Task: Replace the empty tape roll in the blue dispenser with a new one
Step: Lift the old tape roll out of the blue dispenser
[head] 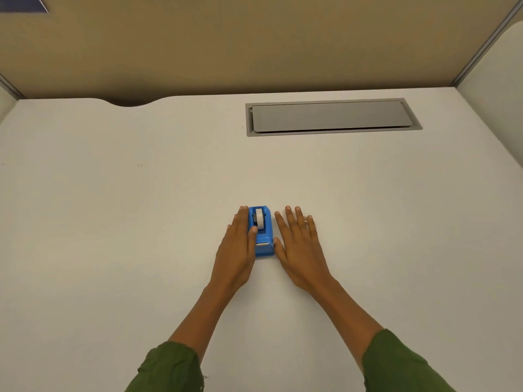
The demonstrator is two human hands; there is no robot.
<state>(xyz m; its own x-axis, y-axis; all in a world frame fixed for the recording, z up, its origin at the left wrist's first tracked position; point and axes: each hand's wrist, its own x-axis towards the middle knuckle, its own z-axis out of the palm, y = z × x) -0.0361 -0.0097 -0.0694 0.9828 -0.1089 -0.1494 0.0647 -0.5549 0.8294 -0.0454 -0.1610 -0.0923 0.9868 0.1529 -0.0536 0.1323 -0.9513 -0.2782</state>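
Observation:
A small blue tape dispenser (264, 240) stands on the white desk, its metal cutter end pointing toward me. A white tape roll (259, 217) sits in its slot. My left hand (236, 250) lies flat against the dispenser's left side, and its thumb rests on top of the blue body beside the roll. My right hand (300, 244) lies palm down on the desk just right of the dispenser, fingers spread, thumb tip touching the dispenser's right edge near the cutter. Neither hand holds anything. No other tape roll is in view.
A grey cable hatch (332, 117) is set into the desk (113, 222) at the back right. Beige partition walls (254, 43) close the desk at the back and on both sides. A curved cutout (128, 102) notches the desk's far edge.

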